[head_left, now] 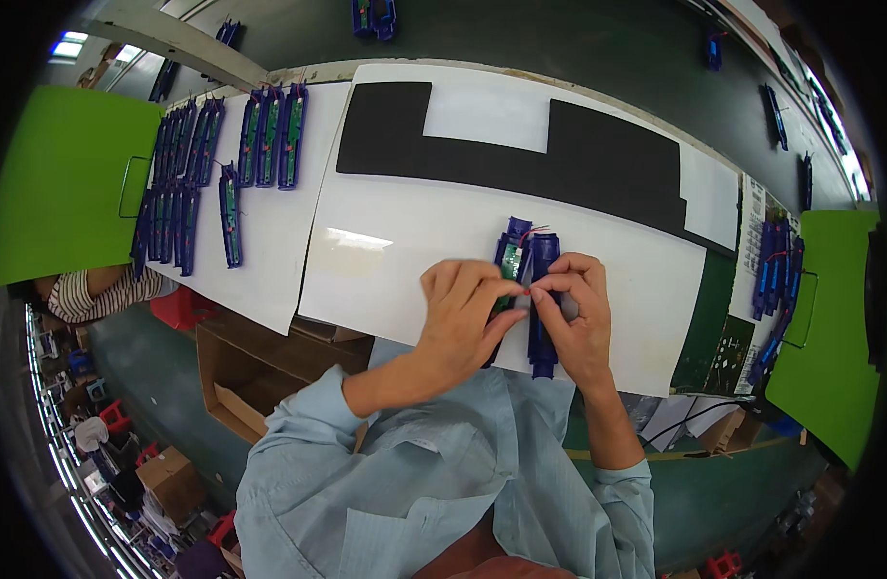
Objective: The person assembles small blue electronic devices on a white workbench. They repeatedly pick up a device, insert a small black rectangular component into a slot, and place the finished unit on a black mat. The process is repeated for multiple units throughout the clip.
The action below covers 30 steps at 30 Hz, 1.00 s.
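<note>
Hands meet mid-table on white sheet (405, 261). Left hand (463, 314) pinches green board (510, 262) into blue casing (540, 309); right hand (576, 314) fingers closed on casing, red wire (534, 232) at top. More casings (221, 159) lie far left in rows.

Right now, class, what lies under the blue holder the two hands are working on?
The blue holder rests on a white sheet. The left hand and right hand cover its middle, hiding what is directly beneath.
</note>
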Each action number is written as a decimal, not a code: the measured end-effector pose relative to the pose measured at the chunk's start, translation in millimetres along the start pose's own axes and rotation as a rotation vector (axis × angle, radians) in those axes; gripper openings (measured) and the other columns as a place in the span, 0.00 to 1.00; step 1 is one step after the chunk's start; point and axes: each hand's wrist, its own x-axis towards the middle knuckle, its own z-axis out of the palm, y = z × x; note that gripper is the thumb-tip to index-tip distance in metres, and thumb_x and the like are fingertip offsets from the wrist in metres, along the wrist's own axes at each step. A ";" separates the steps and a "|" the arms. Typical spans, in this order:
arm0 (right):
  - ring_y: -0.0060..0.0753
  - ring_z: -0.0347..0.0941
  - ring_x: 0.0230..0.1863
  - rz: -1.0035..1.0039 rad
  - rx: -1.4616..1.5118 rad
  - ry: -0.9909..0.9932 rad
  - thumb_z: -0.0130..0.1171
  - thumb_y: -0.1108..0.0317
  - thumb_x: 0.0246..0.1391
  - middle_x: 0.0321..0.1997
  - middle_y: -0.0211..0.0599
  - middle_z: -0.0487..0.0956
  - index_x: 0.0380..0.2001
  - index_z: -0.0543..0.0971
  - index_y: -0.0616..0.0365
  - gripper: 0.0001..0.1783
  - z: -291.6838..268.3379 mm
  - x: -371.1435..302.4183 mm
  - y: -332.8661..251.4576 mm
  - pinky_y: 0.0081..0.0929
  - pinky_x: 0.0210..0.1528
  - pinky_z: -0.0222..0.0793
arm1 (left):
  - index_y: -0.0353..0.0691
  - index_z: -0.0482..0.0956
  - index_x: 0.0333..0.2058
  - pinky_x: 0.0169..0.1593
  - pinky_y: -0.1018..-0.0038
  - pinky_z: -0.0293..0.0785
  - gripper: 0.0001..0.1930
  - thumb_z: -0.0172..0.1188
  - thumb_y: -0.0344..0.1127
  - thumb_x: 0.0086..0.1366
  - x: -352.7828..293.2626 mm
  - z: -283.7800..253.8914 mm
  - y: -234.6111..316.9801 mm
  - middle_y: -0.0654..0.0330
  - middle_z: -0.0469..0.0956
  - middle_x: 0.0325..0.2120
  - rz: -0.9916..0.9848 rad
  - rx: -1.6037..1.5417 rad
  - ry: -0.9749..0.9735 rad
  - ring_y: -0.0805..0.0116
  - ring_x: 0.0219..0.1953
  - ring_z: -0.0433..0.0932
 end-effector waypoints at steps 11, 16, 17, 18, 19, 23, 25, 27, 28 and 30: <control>0.42 0.74 0.59 -0.481 -0.446 -0.304 0.70 0.73 0.51 0.54 0.30 0.82 0.40 0.83 0.57 0.12 6.7 4.7 -9.0 0.45 0.61 0.70 | 0.40 0.83 0.41 0.54 0.59 0.65 0.10 0.71 0.29 0.61 -31.3 2.0 -11.7 0.60 0.78 0.41 0.082 0.105 -0.011 0.57 0.46 0.74; 0.46 0.74 0.59 -0.444 -0.473 -0.338 0.70 0.74 0.52 0.57 0.35 0.80 0.41 0.82 0.59 0.12 7.6 5.8 -16.1 0.45 0.60 0.72 | 0.38 0.83 0.40 0.51 0.57 0.71 0.09 0.71 0.28 0.61 -33.5 5.6 -15.4 0.57 0.78 0.41 0.166 0.128 -0.008 0.54 0.45 0.76; 0.47 0.73 0.59 -0.428 -0.456 -0.332 0.69 0.75 0.52 0.58 0.36 0.80 0.40 0.82 0.60 0.11 7.5 7.0 -18.6 0.45 0.60 0.72 | 0.37 0.83 0.39 0.51 0.57 0.72 0.09 0.71 0.28 0.60 -34.0 5.2 -15.6 0.56 0.78 0.41 0.185 0.146 -0.008 0.53 0.45 0.76; 0.48 0.73 0.59 -0.413 -0.438 -0.325 0.69 0.75 0.52 0.58 0.37 0.80 0.40 0.82 0.60 0.11 7.4 8.4 -21.1 0.44 0.60 0.72 | 0.37 0.83 0.40 0.52 0.56 0.72 0.10 0.71 0.29 0.60 -33.5 3.8 -14.7 0.56 0.78 0.42 0.167 0.106 0.005 0.53 0.47 0.77; 0.49 0.73 0.59 -0.382 -0.393 -0.324 0.69 0.76 0.53 0.58 0.38 0.80 0.39 0.82 0.60 0.10 7.4 9.6 -22.6 0.44 0.60 0.72 | 0.36 0.83 0.41 0.53 0.55 0.73 0.12 0.72 0.30 0.60 -32.8 2.2 -13.4 0.56 0.79 0.43 0.148 0.065 0.018 0.52 0.48 0.77; 0.49 0.72 0.58 -0.285 -0.294 -0.342 0.68 0.76 0.53 0.57 0.39 0.79 0.35 0.82 0.60 0.06 5.3 16.8 -26.2 0.43 0.59 0.73 | 0.36 0.85 0.48 0.60 0.53 0.74 0.20 0.75 0.37 0.59 -56.8 -9.2 -14.5 0.55 0.81 0.49 0.173 -0.047 0.010 0.51 0.55 0.79; 0.48 0.72 0.57 -0.234 -0.295 -0.363 0.68 0.76 0.53 0.57 0.39 0.79 0.34 0.83 0.60 0.05 4.1 17.2 -27.9 0.42 0.59 0.72 | 0.36 0.85 0.52 0.63 0.54 0.73 0.24 0.76 0.41 0.58 -67.9 -9.7 -14.3 0.55 0.81 0.53 0.198 -0.010 -0.041 0.53 0.58 0.79; 0.45 0.72 0.56 -0.168 -0.305 -0.385 0.69 0.75 0.54 0.56 0.38 0.79 0.33 0.84 0.60 0.04 4.6 16.6 -29.9 0.41 0.59 0.72 | 0.37 0.85 0.53 0.65 0.54 0.73 0.27 0.76 0.43 0.57 -74.1 -8.7 -17.0 0.56 0.82 0.55 0.218 0.028 -0.079 0.55 0.61 0.78; 0.45 0.71 0.55 -0.164 -0.322 -0.393 0.70 0.75 0.53 0.56 0.38 0.78 0.33 0.84 0.60 0.04 5.2 16.9 -30.7 0.41 0.59 0.71 | 0.38 0.86 0.53 0.65 0.54 0.73 0.27 0.77 0.44 0.57 -75.3 -7.6 -19.7 0.57 0.82 0.55 0.227 0.045 -0.092 0.55 0.62 0.78; 0.43 0.71 0.52 -0.156 -0.355 -0.407 0.70 0.74 0.53 0.55 0.38 0.78 0.33 0.84 0.60 0.05 6.8 18.0 -31.5 0.40 0.59 0.71 | 0.38 0.86 0.53 0.65 0.55 0.73 0.28 0.77 0.45 0.56 -77.1 -6.6 -22.7 0.57 0.82 0.56 0.239 0.064 -0.101 0.57 0.63 0.78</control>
